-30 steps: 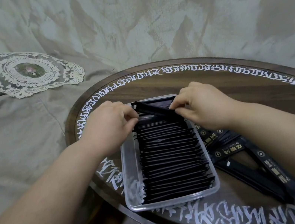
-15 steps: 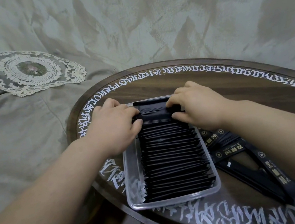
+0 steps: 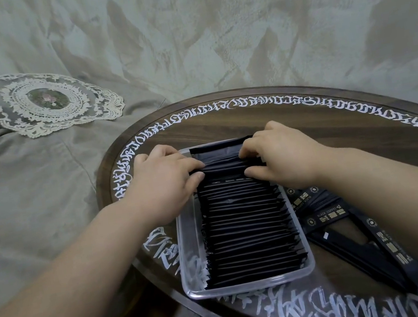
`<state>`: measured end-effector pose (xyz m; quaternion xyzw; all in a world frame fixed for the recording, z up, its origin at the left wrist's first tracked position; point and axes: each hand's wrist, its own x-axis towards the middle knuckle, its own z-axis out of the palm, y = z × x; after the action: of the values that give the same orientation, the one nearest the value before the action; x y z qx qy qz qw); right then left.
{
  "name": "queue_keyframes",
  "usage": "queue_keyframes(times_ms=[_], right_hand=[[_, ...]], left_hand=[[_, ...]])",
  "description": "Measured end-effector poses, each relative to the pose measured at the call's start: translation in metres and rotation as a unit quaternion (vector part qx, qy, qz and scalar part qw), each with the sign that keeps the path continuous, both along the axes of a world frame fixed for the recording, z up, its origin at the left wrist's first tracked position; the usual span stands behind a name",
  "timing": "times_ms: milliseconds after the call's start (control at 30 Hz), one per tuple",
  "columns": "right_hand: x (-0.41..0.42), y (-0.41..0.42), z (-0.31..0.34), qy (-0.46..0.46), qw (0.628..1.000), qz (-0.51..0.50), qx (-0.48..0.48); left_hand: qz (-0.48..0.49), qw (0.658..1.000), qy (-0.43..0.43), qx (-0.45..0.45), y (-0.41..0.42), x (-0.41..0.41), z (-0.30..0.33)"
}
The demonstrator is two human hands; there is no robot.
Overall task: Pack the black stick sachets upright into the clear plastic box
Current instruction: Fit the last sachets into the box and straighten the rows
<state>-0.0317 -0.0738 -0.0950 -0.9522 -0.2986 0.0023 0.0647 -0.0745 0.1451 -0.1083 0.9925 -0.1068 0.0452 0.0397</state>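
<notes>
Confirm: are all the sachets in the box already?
No: several loose sachets lie on the table right of the box, under the right forearm.

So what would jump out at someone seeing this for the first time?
Probably the clear plastic box in the middle of the round table, crammed with black stick sachets standing on edge in a tight row. At its far end the left hand and right hand pinch the last few sachets. More loose sachets lie flat to the right, and white script rings the table's edge.
</notes>
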Motion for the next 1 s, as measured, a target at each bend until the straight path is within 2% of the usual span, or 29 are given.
queue_keyframes(times_ms=[133,267,333,433,633,833,1000], right_hand=[[0.001,0.0,-0.001,-0.003,1.0,0.003,0.015],[-0.002,-0.004,0.0,0.02,0.998,0.011,0.057],[-0.003,-0.006,0.0,0.039,0.996,0.0,0.075],[0.0,-0.004,-0.002,0.005,0.995,-0.026,0.1],[0.009,0.004,-0.002,-0.076,0.995,-0.035,0.045],[0.019,0.003,0.0,-0.05,0.998,-0.021,-0.037],[0.019,0.004,-0.004,-0.031,0.999,-0.016,-0.035]], left_hand=[[-0.005,0.997,-0.013,-0.079,0.0,0.001,-0.002],[-0.052,0.989,-0.018,-0.14,0.005,0.0,-0.002],[-0.045,0.985,-0.018,-0.163,0.006,0.002,-0.003],[-0.002,0.983,-0.042,-0.178,0.005,0.005,-0.004],[0.021,0.988,-0.058,-0.14,0.001,0.014,-0.007],[-0.013,1.0,0.001,0.007,0.002,0.027,0.0],[-0.023,0.998,0.031,0.041,0.001,0.031,0.005]])
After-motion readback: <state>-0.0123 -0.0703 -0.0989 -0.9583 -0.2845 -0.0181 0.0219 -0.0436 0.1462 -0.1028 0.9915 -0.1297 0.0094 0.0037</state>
